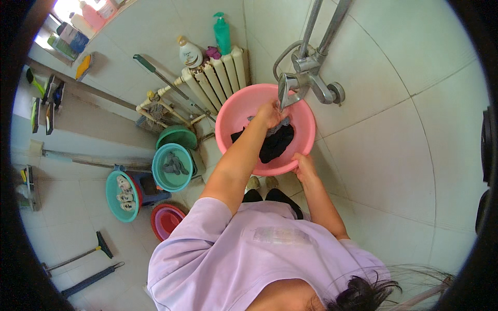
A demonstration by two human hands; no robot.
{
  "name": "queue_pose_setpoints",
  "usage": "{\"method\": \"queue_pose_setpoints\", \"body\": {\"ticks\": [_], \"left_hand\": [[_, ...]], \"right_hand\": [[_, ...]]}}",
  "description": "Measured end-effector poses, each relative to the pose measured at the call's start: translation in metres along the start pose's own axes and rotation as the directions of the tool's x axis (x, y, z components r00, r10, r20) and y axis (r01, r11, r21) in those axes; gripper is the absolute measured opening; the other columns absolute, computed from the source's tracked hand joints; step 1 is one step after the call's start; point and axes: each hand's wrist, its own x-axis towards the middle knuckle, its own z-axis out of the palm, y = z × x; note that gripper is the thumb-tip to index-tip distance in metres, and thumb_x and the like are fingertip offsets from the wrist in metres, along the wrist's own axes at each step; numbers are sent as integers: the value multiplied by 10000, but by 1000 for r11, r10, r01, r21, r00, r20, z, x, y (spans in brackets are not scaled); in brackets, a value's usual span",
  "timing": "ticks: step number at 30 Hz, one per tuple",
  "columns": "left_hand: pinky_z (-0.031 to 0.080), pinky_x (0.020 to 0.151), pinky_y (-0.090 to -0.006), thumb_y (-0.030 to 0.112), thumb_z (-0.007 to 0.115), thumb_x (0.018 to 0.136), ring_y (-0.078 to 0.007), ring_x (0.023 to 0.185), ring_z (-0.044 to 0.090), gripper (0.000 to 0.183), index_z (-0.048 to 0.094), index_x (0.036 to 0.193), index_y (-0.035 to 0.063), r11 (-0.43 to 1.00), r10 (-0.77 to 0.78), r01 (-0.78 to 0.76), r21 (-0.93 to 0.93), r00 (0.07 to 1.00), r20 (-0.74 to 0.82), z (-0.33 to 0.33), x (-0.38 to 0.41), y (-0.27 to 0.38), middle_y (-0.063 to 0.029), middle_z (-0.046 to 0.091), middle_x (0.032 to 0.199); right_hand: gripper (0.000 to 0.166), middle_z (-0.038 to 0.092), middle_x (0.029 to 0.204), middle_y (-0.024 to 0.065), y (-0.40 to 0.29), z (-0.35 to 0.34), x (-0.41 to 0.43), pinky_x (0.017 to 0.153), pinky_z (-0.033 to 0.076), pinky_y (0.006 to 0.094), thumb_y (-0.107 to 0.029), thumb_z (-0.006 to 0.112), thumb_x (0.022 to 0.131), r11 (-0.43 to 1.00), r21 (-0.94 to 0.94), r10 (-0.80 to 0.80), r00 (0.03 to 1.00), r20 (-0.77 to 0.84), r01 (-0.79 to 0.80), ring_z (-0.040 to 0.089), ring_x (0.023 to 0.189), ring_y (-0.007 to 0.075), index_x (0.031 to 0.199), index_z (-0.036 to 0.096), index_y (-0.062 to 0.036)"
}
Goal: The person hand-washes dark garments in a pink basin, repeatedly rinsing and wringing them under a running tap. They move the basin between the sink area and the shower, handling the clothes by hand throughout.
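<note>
A pink plastic basin (265, 168) is held below a chrome shower mixer tap (290, 83) on the tiled wall. Black cloth (277, 144) and some grey cloth (281, 126) lie bunched in it. My right hand (305, 168) grips the basin's near right rim. Over the far part of the basin, my left hand (268, 114) is just under the tap's spout, next to the grey cloth. The spout and the hand itself hide its fingertips, so whether it holds anything does not show.
A cast-iron radiator (220, 79) behind the basin bears a green pump bottle (222, 35) and a white bottle (190, 53). To the left stand a turquoise bucket (157, 171) with grey cloth, a basin of shoes (111, 194) and red basins (155, 223). A long-handled tool (167, 81) leans nearby.
</note>
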Motion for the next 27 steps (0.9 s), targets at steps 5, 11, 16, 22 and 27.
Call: {"method": "queue_pose_setpoints", "body": {"ticks": [5, 11, 16, 22, 27], "left_hand": [[451, 893, -430, 232, 536, 883, -297, 1047, 549, 271, 563, 1084, 52, 651, 56, -52, 757, 998, 21, -14, -21, 11, -155, 556, 1150], [440, 881, -427, 211, 712, 698, -381, 1023, 549, 469, 549, 1112, 64, -237, 351, -223, 946, 888, 297, -26, -97, 19, -243, 565, 1078], [473, 796, -355, 114, 574, 787, -245, 919, 592, 374, 525, 1155, 67, 265, 381, -171, 949, 923, 60, -61, -98, 32, -90, 616, 994], [454, 851, -358, 119, 521, 839, -259, 931, 591, 367, 516, 1197, 39, 209, 444, -146, 967, 895, 40, -44, -120, 75, -115, 620, 1021], [424, 919, -428, 173, 612, 809, -421, 1032, 525, 446, 514, 1224, 40, -643, 494, 117, 757, 819, 293, -29, -140, 59, -227, 528, 1153]], "right_hand": [[222, 584, 750, 72, 5, -15, 23, 449, 446, 294, -31, 556, 697, 992, -119, -28, 999, 37, 32, 563, 591, 172, 914, 567, 14], [182, 569, 709, 70, -8, -22, 28, 464, 442, 319, -45, 572, 670, 966, -255, -16, 997, 78, 36, 550, 561, 192, 841, 584, 19], [149, 535, 624, 48, -5, -15, 26, 384, 348, 299, -67, 591, 632, 992, -124, -3, 1000, 20, 6, 487, 475, 162, 768, 580, -7], [97, 514, 608, 34, -22, -13, 12, 387, 357, 293, -63, 590, 635, 979, -203, 31, 999, 40, -22, 491, 471, 167, 721, 560, -28], [67, 502, 581, 23, -6, -27, 27, 380, 341, 293, -51, 583, 638, 997, -64, 46, 995, 86, -40, 463, 441, 156, 694, 549, -38]]}}
